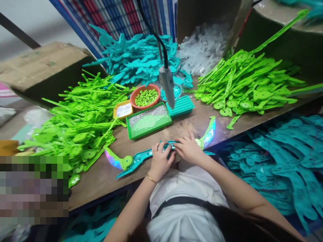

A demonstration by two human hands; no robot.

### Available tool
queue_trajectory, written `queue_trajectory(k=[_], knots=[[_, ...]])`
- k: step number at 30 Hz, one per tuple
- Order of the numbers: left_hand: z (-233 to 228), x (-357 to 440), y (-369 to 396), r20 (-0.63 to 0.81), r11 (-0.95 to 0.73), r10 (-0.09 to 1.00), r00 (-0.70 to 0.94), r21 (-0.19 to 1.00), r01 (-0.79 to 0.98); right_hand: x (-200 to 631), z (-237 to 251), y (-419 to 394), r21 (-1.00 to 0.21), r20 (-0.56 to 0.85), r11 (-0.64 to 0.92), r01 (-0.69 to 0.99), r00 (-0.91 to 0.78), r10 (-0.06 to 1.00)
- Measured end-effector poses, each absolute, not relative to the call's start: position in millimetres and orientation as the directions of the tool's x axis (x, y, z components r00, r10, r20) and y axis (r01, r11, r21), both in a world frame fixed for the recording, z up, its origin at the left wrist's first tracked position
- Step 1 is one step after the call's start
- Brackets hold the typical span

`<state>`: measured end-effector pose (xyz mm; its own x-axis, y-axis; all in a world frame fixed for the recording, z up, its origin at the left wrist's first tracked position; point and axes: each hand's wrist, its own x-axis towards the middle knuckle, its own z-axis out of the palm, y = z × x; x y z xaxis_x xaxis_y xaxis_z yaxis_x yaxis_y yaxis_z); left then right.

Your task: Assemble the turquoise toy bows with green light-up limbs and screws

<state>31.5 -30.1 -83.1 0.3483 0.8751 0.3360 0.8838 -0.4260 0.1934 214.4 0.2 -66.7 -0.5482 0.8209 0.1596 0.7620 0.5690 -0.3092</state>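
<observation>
A teal and green plastic toy bow (137,158) lies across the near edge of the wooden table (101,178), its curved tips lit in pink and blue. My left hand (159,159) and my right hand (188,148) both press on its middle section, fingers curled over the teal centre piece. A hanging electric screwdriver (167,82) dangles on a black cable just beyond my hands.
A green tray of screws (148,120), a teal tray (181,106), an orange bowl of green pieces (145,96) and a small yellow dish (122,110) sit mid-table. Green part piles lie left (75,124) and right (247,87), teal parts (136,58) behind, cardboard boxes around.
</observation>
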Motion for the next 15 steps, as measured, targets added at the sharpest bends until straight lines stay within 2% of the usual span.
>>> queue_trajectory(k=[10,15], knots=[[-83.8,29.5,-27.7,0.309,-0.437,0.879,0.363,0.221,0.872,212.7,-61.4,8.9,-0.295,0.071,0.565,0.771,-0.572,0.817],[-86.4,31.8,-28.4,0.312,-0.435,0.875,0.369,0.174,0.884,211.5,-63.1,6.4,-0.234,0.112,0.608,0.759,-0.6,0.792]])
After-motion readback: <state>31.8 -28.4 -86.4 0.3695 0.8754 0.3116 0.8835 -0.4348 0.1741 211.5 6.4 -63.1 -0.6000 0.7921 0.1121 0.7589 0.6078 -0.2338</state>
